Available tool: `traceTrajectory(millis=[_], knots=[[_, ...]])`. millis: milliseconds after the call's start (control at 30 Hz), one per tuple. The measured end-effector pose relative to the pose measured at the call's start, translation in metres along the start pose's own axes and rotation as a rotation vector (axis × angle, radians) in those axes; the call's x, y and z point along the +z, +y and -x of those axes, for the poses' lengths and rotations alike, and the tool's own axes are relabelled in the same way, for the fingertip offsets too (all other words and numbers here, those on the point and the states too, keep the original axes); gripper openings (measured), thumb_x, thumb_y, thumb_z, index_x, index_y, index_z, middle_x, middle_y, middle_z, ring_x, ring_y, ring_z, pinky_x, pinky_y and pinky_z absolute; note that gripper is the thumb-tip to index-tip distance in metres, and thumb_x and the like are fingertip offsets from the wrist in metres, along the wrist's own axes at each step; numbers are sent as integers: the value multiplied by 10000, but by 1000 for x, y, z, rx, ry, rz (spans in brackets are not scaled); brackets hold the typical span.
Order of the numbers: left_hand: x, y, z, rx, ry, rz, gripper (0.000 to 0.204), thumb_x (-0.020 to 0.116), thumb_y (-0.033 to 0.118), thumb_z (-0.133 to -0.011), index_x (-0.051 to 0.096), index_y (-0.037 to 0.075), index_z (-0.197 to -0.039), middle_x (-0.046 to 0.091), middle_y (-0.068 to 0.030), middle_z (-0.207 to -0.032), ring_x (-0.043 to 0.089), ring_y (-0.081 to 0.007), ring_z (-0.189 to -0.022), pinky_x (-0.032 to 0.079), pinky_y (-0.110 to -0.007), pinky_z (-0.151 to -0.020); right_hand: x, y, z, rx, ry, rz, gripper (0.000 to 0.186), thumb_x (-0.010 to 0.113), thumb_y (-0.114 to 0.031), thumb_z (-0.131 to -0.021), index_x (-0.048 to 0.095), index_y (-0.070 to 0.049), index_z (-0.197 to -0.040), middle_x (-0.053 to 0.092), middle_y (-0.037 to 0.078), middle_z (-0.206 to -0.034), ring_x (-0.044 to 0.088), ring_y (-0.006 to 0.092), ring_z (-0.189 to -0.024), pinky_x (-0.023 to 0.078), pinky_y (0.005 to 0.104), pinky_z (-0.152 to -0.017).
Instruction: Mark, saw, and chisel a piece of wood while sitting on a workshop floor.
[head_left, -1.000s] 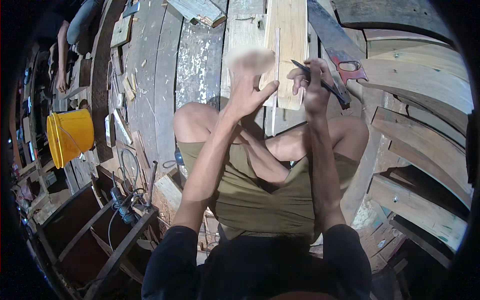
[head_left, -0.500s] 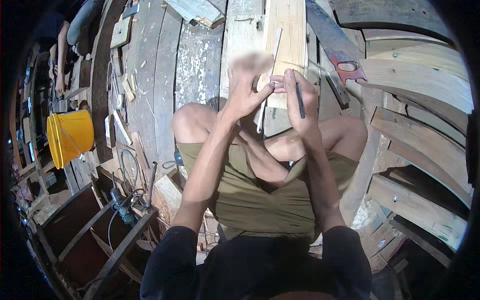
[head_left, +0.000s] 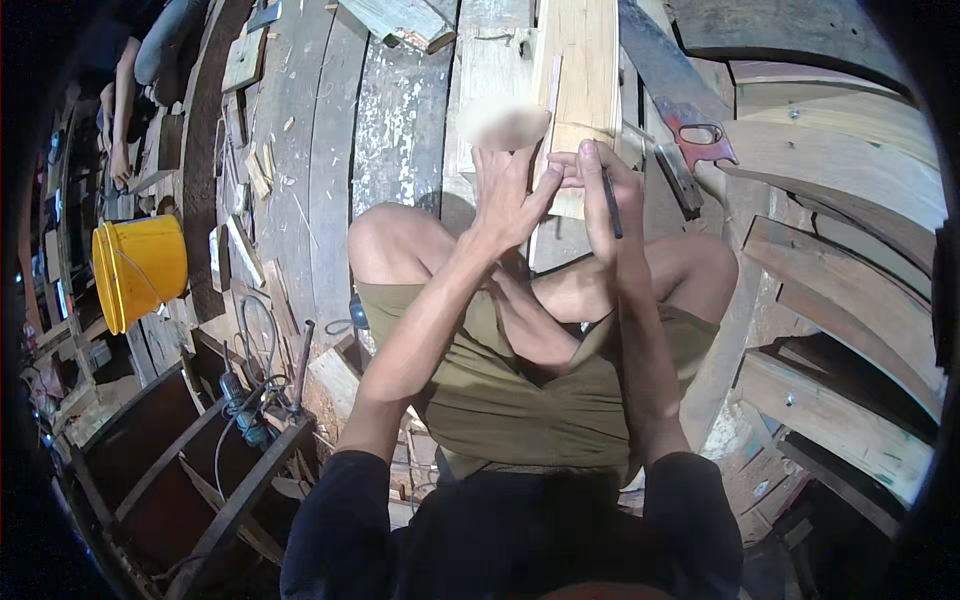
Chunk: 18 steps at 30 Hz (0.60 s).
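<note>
My left hand (head_left: 508, 195) is at a pale board (head_left: 590, 75), its thumb beside a narrow light wooden strip (head_left: 553, 85); a blurred patch hides what its fingertips do. Close to the right of it, my right hand (head_left: 600, 185) is closed around a thin dark pencil-like stick (head_left: 613, 210), held nearly upright in the picture, with fingers reaching toward the strip and my left thumb. A hand saw (head_left: 705, 140) with a red handle lies right of the board, near a dark narrow bar (head_left: 678, 180).
A yellow bucket (head_left: 150, 265) and wood offcuts are at left. A corded power tool (head_left: 245, 410) sits at lower left among wooden frames. Curved planks (head_left: 830, 290) line the right side. Another person's arm (head_left: 122, 110) and leg (head_left: 163, 55) show at upper left.
My right hand has moved down and left toward the strip and my left hand, and the dark stick has swung from slanting to nearly upright. My left hand shifted only slightly.
</note>
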<state>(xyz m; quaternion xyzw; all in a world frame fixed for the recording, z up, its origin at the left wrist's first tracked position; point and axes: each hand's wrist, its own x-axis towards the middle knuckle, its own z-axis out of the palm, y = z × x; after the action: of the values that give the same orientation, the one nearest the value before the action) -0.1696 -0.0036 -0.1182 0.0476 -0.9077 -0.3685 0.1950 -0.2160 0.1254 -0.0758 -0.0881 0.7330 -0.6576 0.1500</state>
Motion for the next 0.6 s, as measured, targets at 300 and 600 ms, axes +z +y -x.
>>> traceTrajectory(millis=[300, 600], knots=[[-5, -4, -6, -24, 48, 138, 587, 557, 329, -871, 474, 17, -1362, 425, -227, -1327, 359, -377, -1204, 262, -476, -1060, -20, 3, -10, -43, 30, -99, 470, 421, -423, -1026, 601, 4, -943, 674, 88, -841, 604, 128, -686, 501, 263, -633], [-18, -26, -15, 68, -119, 49, 619, 647, 363, -778, 543, 169, -1357, 444, -168, -1389, 333, -402, -1242, 254, -496, -1084, -32, -20, -35, 97, -95, -205, 322, 493, -358, -1004, 556, -47, -1059, 591, 46, -679, 464, 50, -484, 339, 210, -391]])
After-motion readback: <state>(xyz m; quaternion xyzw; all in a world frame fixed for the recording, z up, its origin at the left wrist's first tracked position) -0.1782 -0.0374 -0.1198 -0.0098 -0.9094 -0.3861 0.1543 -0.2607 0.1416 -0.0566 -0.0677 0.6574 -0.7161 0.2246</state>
